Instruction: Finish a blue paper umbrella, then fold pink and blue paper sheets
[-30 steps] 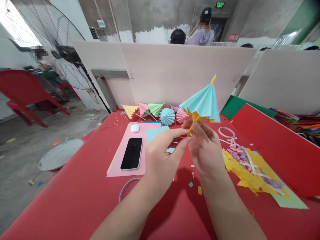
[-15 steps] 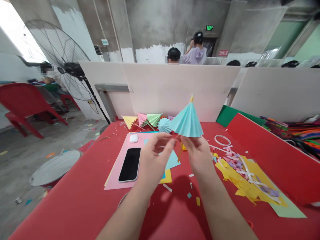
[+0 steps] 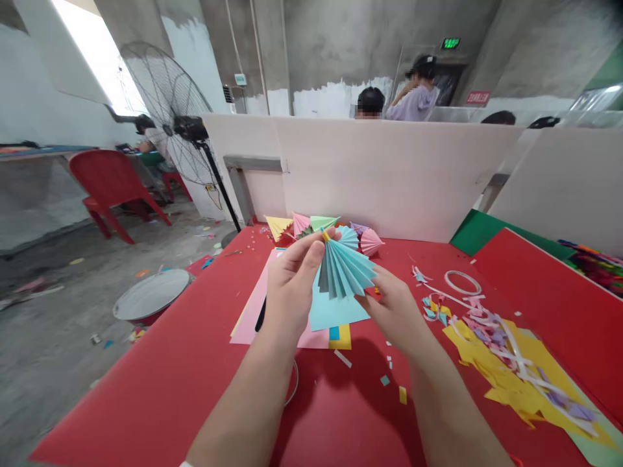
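Note:
A pleated light-blue paper umbrella (image 3: pixel 344 269) is held in the air between my hands, tilted with its yellow tip to the upper left. My left hand (image 3: pixel 294 272) pinches it near that tip, thumb in front. Under the lower right rim, my right hand (image 3: pixel 392 301) has its fingers closed, partly behind the paper; they seem to grip the stick, which is hidden. Beneath lie a light-blue sheet (image 3: pixel 338 311) and a pink sheet (image 3: pixel 248 318). A phone (image 3: pixel 261 316) shows only partly beside my left wrist.
Several small paper umbrellas (image 3: pixel 370 242) line the back, against a white partition (image 3: pixel 379 175). Yellow paper scraps (image 3: pixel 491 370), shredded strips and a tape ring (image 3: pixel 462 283) lie to the right. A red board (image 3: pixel 559 311) leans there. A standing fan (image 3: pixel 187 130) is at left.
The umbrella has tipped from upright to leaning left and come lower. My left hand has moved from beside it to its tip. The view has turned left.

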The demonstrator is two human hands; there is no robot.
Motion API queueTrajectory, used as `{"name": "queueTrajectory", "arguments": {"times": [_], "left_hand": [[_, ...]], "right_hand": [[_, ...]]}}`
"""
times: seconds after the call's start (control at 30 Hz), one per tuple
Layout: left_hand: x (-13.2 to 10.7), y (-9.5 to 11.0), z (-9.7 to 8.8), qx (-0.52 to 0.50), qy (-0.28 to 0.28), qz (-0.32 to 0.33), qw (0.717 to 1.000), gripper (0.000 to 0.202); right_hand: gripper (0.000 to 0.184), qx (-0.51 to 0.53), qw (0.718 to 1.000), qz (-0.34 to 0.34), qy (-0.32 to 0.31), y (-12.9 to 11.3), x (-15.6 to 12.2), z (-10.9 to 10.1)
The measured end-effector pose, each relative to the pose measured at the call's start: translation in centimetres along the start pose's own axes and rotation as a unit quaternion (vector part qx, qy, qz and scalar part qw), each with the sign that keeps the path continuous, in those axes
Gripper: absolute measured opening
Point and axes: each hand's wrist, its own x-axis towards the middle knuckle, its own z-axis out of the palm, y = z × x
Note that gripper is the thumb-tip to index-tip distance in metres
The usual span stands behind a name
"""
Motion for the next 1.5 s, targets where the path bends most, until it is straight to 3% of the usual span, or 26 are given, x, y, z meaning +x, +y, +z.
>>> {"name": "queueTrajectory", "arguments": {"times": [0.1,0.27,0.43,0.53,0.63,0.67,0.7,0.77,0.87,0.9,0.97,1.1,1.23,1.37,1.5], "left_hand": [[0.1,0.3,-0.2,-0.034,-0.007,-0.022,0.999,0.014],[0.2,0.8,-0.2,-0.066,-0.009,-0.043,0.997,0.013],[-0.3,0.4,-0.4,-0.087,-0.078,-0.068,0.991,0.015],[-0.9,1.2,-0.9,-0.034,-0.110,-0.049,0.992,0.015],[-1.3,3.3,-1.5,0.113,-0.114,0.025,0.987,0.013],[-1.4,4.0,-1.6,0.190,-0.130,0.063,0.971,0.013],[-1.5,4.4,-1.5,0.307,-0.172,0.098,0.931,0.012],[-1.9,4.2,-1.2,0.485,-0.295,0.180,0.803,0.012],[-3.9,0.9,0.0,0.646,-0.428,0.158,0.613,0.019],[-4.8,-0.8,0.6,0.668,-0.464,0.141,0.564,0.018],[-6.8,-4.0,1.6,0.672,-0.528,0.101,0.509,0.016],[-9.0,-8.0,3.2,0.676,-0.560,0.039,0.478,0.015],[-9.6,-8.8,3.6,0.690,-0.551,0.027,0.470,0.016],[-9.7,-8.3,2.7,0.704,-0.537,0.034,0.464,0.019],[-9.6,-7.3,1.5,0.709,-0.529,0.052,0.463,0.020]], "right_hand": [[0.017,0.025,0.999,0.020,-0.032,0.1,-0.1,0.2],[0.009,0.137,0.982,0.114,-0.061,0.3,-0.6,0.1],[0.008,0.206,0.966,0.108,-0.109,0.2,-1.2,0.1],[0.009,0.188,0.969,0.120,-0.103,0.0,-2.3,0.2],[0.024,0.136,0.977,0.153,-0.061,0.7,-4.6,-0.8],[0.029,0.115,0.978,0.167,-0.046,1.2,-5.7,-1.4],[0.030,0.094,0.979,0.181,-0.021,1.9,-6.9,-2.2],[0.026,0.005,0.974,0.226,0.028,3.7,-9.8,-4.1],[0.026,-0.150,0.951,0.254,0.097,6.6,-13.9,-6.4],[0.027,-0.187,0.942,0.259,0.101,7.3,-15.1,-6.9],[0.029,-0.236,0.930,0.272,0.071,8.2,-16.9,-7.1],[0.041,-0.318,0.895,0.309,-0.046,8.1,-19.1,-6.1],[0.042,-0.364,0.860,0.343,-0.102,7.1,-19.9,-5.3],[0.040,-0.315,0.874,0.370,-0.024,6.0,-20.2,-5.2],[0.039,-0.140,0.920,0.362,0.062,4.1,-20.7,-3.8]]}}
